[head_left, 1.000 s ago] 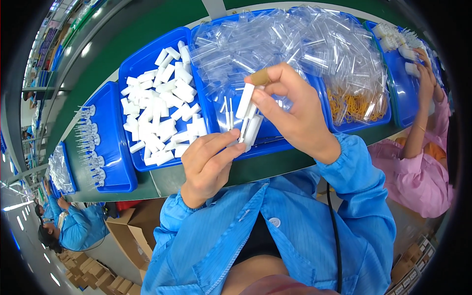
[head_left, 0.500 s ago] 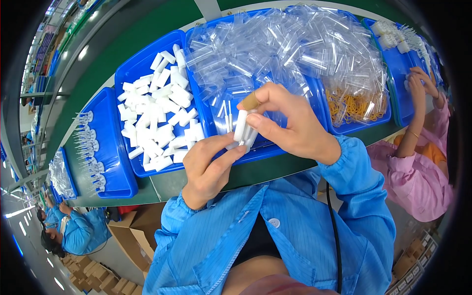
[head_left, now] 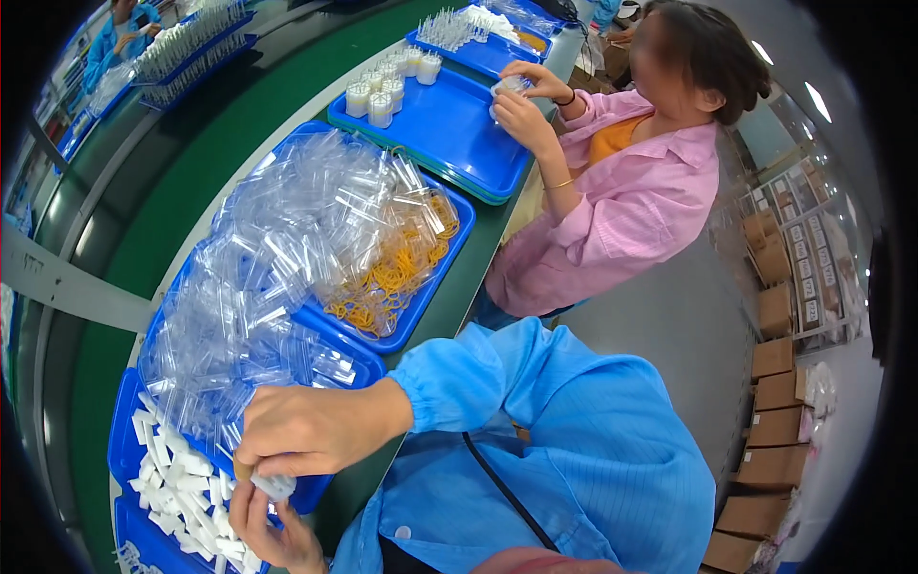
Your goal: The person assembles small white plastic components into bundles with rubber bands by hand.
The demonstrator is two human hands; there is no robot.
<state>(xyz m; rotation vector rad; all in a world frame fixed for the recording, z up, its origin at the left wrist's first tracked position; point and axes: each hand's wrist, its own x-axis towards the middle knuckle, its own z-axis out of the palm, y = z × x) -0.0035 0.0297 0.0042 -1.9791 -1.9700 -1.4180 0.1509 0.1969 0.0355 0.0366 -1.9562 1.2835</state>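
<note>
My right hand (head_left: 306,430) reaches left over the tray edge, its fingers pinched down on a small white tube (head_left: 275,486). My left hand (head_left: 273,536) sits just below at the picture's lower edge and holds the same tube from underneath. Behind my hands, a blue tray (head_left: 368,362) holds a big heap of clear plastic tubes (head_left: 287,249). Loose white tubes (head_left: 182,478) fill another blue tray (head_left: 120,440) to the left of my hands. Yellow rubber bands (head_left: 382,282) lie at the right end of the clear heap.
A co-worker in a pink shirt (head_left: 622,191) sits to my right, handling a small piece over a blue tray (head_left: 449,134) with banded tube bundles (head_left: 387,81). A green belt (head_left: 143,191) runs behind the trays. Cardboard boxes (head_left: 775,402) are stacked at the right.
The view has swung right, so the co-worker now fills the upper right. My hands have dropped to the lower left, still together on the white tube.
</note>
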